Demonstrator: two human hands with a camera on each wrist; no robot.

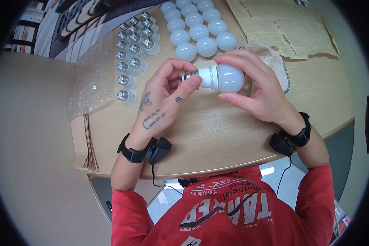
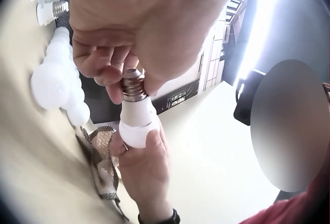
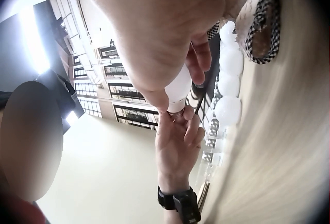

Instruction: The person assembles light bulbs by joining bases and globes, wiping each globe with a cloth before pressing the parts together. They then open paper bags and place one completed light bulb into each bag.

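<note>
One light bulb (image 1: 209, 78) lies sideways in the air between both hands, above the table's middle. Its metal screw base points left and its round white globe points right. The left hand (image 1: 168, 92) pinches the screw base (image 2: 134, 87) between thumb and fingers. Around the globe curve the fingers and thumb of the right hand (image 1: 266, 90), one on each side of it. Small dark print runs along the bulb's white collar. In the right wrist view the right hand covers much of the bulb (image 3: 178, 89).
Rows of white globes (image 1: 206, 46) stand at the back, with screw-base bulb bodies (image 1: 126, 81) left of them. A checked-edge cloth (image 1: 279, 65) lies behind the right hand. Brown paper (image 1: 283, 28) lies at back right; bubble wrap (image 1: 92, 78) and folded paper bags (image 1: 86, 143) at left.
</note>
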